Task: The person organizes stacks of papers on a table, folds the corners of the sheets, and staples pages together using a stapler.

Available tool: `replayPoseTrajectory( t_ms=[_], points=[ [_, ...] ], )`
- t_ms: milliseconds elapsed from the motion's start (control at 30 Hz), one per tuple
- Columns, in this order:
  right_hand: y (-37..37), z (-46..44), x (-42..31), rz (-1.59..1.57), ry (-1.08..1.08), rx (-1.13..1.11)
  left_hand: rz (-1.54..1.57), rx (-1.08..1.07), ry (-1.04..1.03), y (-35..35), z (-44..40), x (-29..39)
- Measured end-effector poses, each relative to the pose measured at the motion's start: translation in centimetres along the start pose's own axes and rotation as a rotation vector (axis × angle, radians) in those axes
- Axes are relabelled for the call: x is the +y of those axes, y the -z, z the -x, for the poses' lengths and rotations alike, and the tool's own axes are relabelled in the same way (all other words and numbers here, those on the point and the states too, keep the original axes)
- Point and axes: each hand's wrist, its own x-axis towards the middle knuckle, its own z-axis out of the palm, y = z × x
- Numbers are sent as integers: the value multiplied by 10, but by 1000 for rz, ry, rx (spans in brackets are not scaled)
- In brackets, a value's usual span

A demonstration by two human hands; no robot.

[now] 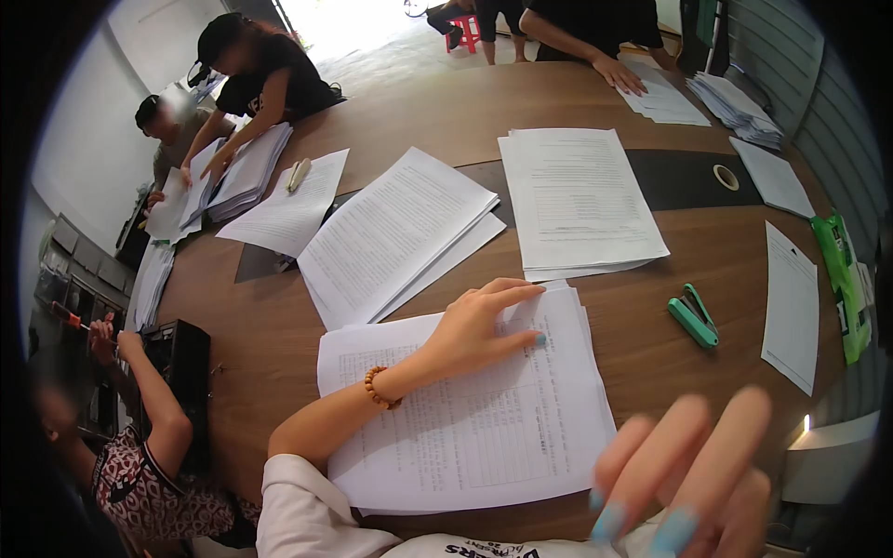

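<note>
My left hand (484, 327), with a beaded bracelet (381, 388) on its wrist, lies flat with fingers spread on the upper right part of a printed paper stack (465, 437) in front of me. Raised close to the camera at the lower right is my right hand (688, 474). It is somewhat blurred, its fingers are apart, and nothing shows between them. Just beyond the near stack lie another slanted stack (400, 228) and an upright one (586, 200). A green stapler (693, 316) rests on the table to the right of the papers.
The wooden table (419, 107) also bears a tape roll (726, 178), loose sheets (791, 307), a green packet (840, 288) and a pale stapler (299, 175). People handle papers at the far left and far right. Another person holds a screwdriver (67, 316) at the left.
</note>
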Motion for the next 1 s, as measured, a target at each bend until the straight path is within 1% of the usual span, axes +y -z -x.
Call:
replayPoseTrajectory(
  t_ms=[133,200,267,300,367,400,433,500,533,567,633,667,800,867,900,967,1000],
  points=[
    [41,21,2,477,-448,45,13,-4,-23,0,-1,-2],
    [57,61,21,470,-747,271,21,-3,0,0,-1,-1],
    [65,97,39,488,-857,467,28,-8,2,-1,0,-1],
    [70,111,45,496,-856,468,28,-12,14,-1,-1,-1],
    [76,135,53,409,-922,623,11,11,-13,0,-1,-3],
    [80,136,53,476,-903,556,1,36,-31,-2,1,-3],
    [80,134,53,481,-917,567,12,22,-29,-2,1,-3],
    [77,126,55,498,-841,605,-2,40,-39,-1,0,-3],
    [78,129,56,583,-874,544,23,33,-30,-2,0,-5],
    [77,128,56,591,-881,548,32,26,-33,-2,0,-5],
    [75,125,56,718,-818,388,23,16,-2,-1,-1,-3],
    [75,122,52,746,-869,316,27,14,-3,0,-1,-1],
    [66,116,50,740,-850,268,30,12,11,1,-1,3],
    [63,115,48,861,-813,97,32,15,6,1,0,3],
    [62,115,47,866,-816,94,37,14,13,1,0,4],
    [58,115,47,977,-804,-17,44,13,18,1,0,4],
    [57,114,46,980,-805,-19,46,13,24,1,0,4]
  ],
)
